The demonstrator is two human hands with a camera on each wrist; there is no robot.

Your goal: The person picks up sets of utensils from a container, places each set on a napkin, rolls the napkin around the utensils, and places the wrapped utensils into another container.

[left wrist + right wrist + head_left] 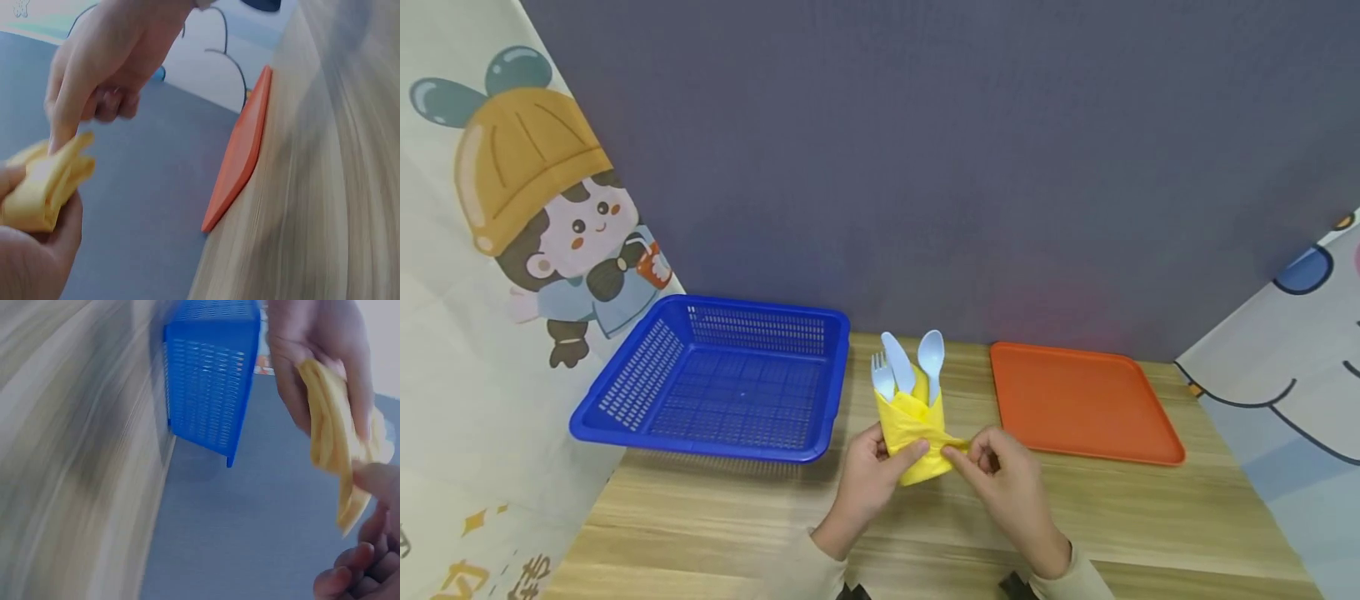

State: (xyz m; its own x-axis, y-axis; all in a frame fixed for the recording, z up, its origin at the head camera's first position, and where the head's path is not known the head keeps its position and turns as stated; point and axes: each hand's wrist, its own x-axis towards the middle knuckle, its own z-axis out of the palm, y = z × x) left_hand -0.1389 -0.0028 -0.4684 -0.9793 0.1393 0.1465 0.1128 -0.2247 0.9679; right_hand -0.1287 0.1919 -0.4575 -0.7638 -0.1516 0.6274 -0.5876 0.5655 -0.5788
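Observation:
A yellow cloth napkin [917, 429] is wrapped as a folded pouch in front of me, held above the table. Out of its top stick a pale blue plastic fork [883, 379], a knife [898, 364] and a spoon [931, 357]; their lower parts are hidden in the cloth. My left hand [863, 479] grips the pouch from the left, thumb across its front. At the right side my right hand [1003, 475] pinches a loose end of the cloth between thumb and finger. The right wrist view shows folded layers of the napkin [328, 419] between both hands.
A blue perforated plastic basket [831, 400] stands at the back left of the wooden table [715, 525]. To the right lies a flat orange tray [1082, 404]. A grey partition [925, 167] rises behind them, with printed cloth at both sides.

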